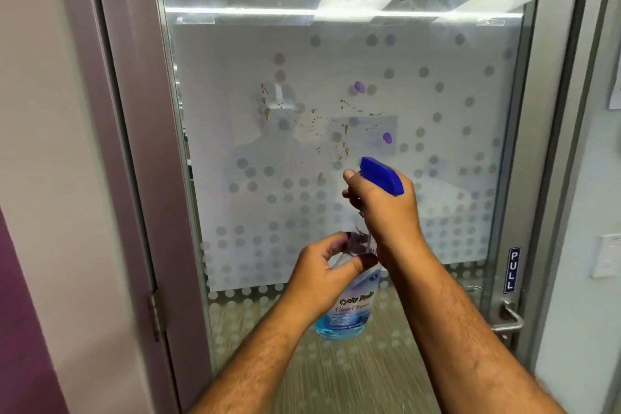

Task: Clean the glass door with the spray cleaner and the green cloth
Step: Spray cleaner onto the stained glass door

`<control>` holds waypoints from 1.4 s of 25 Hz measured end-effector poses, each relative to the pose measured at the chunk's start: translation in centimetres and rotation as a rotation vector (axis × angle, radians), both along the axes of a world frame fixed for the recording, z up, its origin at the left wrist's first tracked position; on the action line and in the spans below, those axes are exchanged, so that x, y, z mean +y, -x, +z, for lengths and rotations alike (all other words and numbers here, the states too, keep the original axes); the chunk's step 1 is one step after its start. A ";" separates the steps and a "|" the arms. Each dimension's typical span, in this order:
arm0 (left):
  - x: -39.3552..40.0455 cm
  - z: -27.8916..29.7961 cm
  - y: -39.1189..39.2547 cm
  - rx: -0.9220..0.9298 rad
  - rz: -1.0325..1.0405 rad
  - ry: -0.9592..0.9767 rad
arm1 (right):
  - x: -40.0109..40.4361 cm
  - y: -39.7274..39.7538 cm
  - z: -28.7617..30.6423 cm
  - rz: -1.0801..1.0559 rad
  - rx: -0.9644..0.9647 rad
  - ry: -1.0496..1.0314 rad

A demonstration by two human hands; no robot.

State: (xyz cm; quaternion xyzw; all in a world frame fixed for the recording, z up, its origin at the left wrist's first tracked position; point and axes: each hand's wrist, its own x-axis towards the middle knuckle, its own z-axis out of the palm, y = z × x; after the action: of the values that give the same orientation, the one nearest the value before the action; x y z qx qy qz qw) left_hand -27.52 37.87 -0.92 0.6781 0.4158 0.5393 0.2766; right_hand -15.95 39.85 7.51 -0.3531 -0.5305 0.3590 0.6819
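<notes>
A clear plastic spray cleaner bottle (349, 299) with a blue trigger head is held upright before the frosted, dot-patterned glass door (437, 178). The neck is gripped by the right hand (386, 208), the shoulder by the left hand (322, 272). Brown splatters (346, 131) lie at 12 o'clock from the nozzle.

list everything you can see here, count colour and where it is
glass door: one, clear with grey frosted dots, fills the middle
brown splatter: many drips, mid glass
purple spots: two, mid glass, above the sprayer
spray cleaner: one, clear bottle, blue liquid, blue trigger head, held in front of the glass
PULL sign: one, blue and white, right edge of door
door handle: one, silver, lower right
hinge: one, metal, lower left frame
green cloth: not in view
left hand: on bottle body
right hand: at trigger head
</notes>
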 end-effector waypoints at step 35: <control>-3.1 -2.3 1.5 0.044 -0.161 0.125 | -6.1 1.3 -4.3 -0.334 -0.076 -0.159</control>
State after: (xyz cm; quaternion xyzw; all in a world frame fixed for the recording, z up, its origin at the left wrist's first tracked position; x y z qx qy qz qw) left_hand -29.04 34.73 -3.21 0.7024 0.3988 0.4731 0.3518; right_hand -17.27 33.76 3.21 -0.3946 -0.5167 0.1839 0.7372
